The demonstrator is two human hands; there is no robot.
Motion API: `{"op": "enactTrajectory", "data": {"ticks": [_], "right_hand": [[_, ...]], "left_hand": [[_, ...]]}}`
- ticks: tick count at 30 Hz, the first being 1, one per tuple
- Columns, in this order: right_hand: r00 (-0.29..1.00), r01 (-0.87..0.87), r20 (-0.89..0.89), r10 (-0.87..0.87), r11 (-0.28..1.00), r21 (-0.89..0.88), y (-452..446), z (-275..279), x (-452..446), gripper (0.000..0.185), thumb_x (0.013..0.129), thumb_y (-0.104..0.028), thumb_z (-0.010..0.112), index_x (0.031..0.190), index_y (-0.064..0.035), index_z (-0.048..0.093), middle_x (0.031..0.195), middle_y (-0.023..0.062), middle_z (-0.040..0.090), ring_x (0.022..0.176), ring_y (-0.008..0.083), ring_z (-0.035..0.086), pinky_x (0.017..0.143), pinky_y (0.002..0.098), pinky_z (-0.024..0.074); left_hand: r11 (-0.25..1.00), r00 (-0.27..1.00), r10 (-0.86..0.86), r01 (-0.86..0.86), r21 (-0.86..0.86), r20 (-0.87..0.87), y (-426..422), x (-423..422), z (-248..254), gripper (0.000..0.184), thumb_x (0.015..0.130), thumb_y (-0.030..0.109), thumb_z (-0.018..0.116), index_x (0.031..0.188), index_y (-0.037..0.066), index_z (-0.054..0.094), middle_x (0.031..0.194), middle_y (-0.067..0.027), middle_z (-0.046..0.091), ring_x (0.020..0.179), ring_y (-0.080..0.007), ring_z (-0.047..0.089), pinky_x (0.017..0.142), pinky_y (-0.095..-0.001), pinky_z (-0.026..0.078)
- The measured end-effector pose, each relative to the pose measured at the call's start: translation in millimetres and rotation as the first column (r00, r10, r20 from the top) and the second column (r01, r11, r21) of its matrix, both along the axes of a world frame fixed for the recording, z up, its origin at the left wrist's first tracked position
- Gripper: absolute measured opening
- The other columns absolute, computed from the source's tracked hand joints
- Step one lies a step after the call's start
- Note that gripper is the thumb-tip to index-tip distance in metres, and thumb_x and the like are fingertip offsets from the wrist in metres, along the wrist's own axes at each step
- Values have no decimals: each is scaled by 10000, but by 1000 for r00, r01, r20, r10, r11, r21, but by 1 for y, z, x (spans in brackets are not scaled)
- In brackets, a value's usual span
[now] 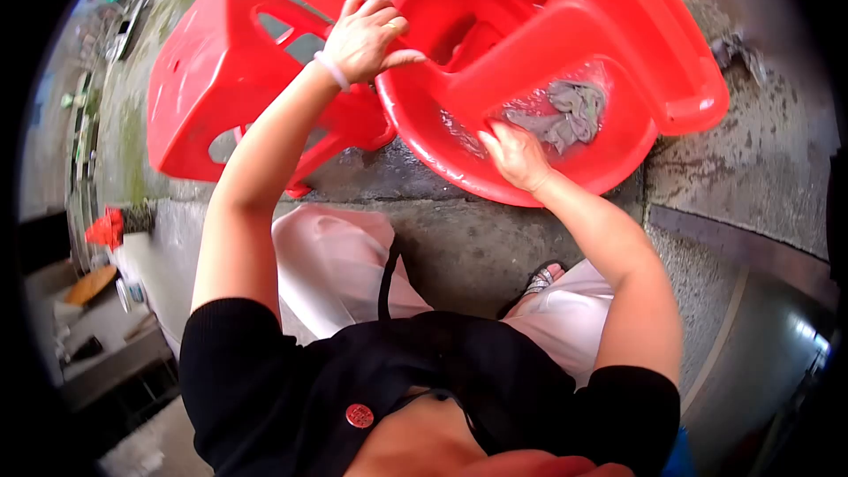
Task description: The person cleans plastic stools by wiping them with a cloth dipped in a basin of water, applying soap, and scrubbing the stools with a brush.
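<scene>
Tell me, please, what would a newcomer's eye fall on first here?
Most likely the big red plastic seat, tilted over a round red basin at upper right, with the left hand and right hand at it. Next come the crumpled grey cloth in the wet basin, beside the right hand, and the red stool at upper left.

Partly visible items: the large red stool, cut off by the far edge; the right hand's fingertips, hidden against the stool's leg; the gray cloth, partly hidden behind that leg; and the shelf items at left, too blurred to tell.
</scene>
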State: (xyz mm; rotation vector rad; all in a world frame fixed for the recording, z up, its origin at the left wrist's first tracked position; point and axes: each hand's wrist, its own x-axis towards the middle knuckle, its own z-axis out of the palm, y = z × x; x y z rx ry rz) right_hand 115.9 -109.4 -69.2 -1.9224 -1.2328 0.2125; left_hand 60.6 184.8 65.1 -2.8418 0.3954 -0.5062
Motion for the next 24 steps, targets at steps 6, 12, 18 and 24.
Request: {"op": "enactTrajectory", "data": {"ticks": [6, 12, 18, 24], "right_hand": [[360, -228, -912, 197, 966, 118, 2, 22, 39, 452, 972, -413, 498, 1076, -6, 665, 908, 89, 702, 818, 165, 654, 772, 334, 507], [822, 393, -47, -568, 624, -676, -33, -100, 184, 803, 702, -496, 750, 1365, -146, 463, 1412, 184, 407, 1313, 334, 380, 1035, 446, 366], [803, 287, 47, -594, 316, -904, -17, -127, 144, 1040, 708, -443, 749, 1519, -223, 135, 1582, 153, -61, 1431, 451, 30, 1065, 671, 213], [810, 2, -339, -478, 580, -814, -23, -196, 137, 596, 730, -203, 700, 1293, -107, 530, 1163, 225, 583, 1156, 352, 540, 957, 468, 458]], "left_hand": [[956, 973, -197, 218, -198, 120, -32, 17, -20, 590, 812, 641, 515, 632, 80, 534, 636, -51, 472, 637, -242, 477, 730, -377, 391], [939, 960, -249, 271, -213, 125, -36, 19, -25, 617, 817, 651, 470, 580, 81, 469, 584, -55, 398, 571, -236, 445, 654, -363, 367], [955, 974, -208, 221, -199, 87, -42, 33, -15, 615, 724, 675, 550, 560, 82, 526, 559, -27, 435, 557, -203, 457, 610, -342, 352], [946, 966, -245, 258, -199, 88, -35, 40, -31, 670, 776, 713, 457, 569, 75, 473, 567, -48, 407, 551, -224, 446, 615, -355, 355]]}}
